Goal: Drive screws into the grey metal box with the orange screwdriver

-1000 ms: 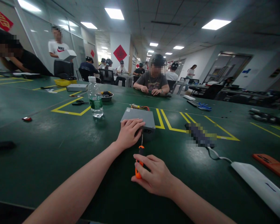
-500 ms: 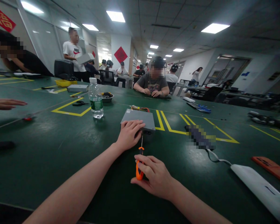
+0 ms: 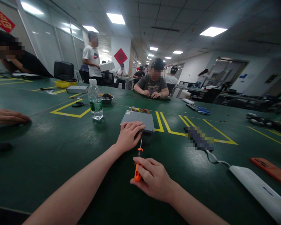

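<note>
A grey metal computer power supply (image 3: 137,117) lies on the green table in front of me, coloured wires coming out of its far side. My left hand (image 3: 130,133) grips its near edge, fingers over the top and thumb down at the front. In my right hand (image 3: 152,178) is a screwdriver (image 3: 138,170) with an orange and black handle, the fingers closed around it. Its thin shaft points away from me to the near face of the power supply. Whether the tip sits in a screw I cannot tell.
A water bottle (image 3: 96,101) stands left of the power supply, with a metal bowl (image 3: 106,98) behind it. To the right lie a pixelated dark device (image 3: 199,138), a white power bank-like slab (image 3: 259,190) and an orange phone (image 3: 271,170). A co-worker's hand (image 3: 9,117) rests at left.
My hands, the power supply and the screwdriver keep nearly the same place. The co-worker's hand at left has lowered to the table. A person carrying a white box has walked right in the background.
</note>
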`<action>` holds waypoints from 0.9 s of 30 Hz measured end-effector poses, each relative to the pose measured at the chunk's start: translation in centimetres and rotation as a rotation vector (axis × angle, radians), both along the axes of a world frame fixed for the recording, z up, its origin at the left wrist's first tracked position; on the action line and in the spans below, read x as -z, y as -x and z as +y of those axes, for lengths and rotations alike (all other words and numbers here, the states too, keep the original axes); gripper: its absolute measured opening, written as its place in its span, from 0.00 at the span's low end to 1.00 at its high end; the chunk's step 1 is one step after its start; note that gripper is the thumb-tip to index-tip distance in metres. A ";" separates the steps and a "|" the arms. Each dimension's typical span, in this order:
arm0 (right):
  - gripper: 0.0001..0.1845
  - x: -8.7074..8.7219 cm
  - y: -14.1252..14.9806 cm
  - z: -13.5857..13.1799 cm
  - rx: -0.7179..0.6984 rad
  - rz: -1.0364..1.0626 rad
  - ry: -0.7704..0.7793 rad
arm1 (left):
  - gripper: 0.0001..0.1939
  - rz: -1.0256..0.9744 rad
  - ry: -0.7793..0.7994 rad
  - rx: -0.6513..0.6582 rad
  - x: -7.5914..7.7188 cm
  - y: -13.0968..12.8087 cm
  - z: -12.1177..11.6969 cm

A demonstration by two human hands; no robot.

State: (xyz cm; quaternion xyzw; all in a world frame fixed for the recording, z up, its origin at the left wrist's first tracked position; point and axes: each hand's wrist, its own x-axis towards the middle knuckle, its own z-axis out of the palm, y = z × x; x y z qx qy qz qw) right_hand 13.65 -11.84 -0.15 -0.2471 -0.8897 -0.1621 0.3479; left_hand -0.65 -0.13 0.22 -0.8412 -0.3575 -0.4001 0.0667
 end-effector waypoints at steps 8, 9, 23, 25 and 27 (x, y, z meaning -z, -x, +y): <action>0.14 -1.1 0.2 -0.4 0.025 -0.111 0.031 | 0.16 -0.007 -0.007 0.006 0.1 0.0 0.1; 0.13 -1.0 0.1 -0.4 0.022 -0.093 0.014 | 0.16 -0.008 -0.006 0.005 0.1 0.0 0.1; 0.14 -1.0 0.3 -0.4 0.043 -0.120 0.040 | 0.15 -0.007 -0.008 0.002 0.2 -0.1 0.2; 0.12 -0.7 0.3 -0.3 0.035 -0.083 0.000 | 0.15 -0.007 -0.009 0.002 0.1 -0.1 0.1; 0.12 -0.3 0.3 -0.2 0.017 -0.055 0.002 | 0.16 -0.006 -0.010 0.004 0.0 -0.1 0.0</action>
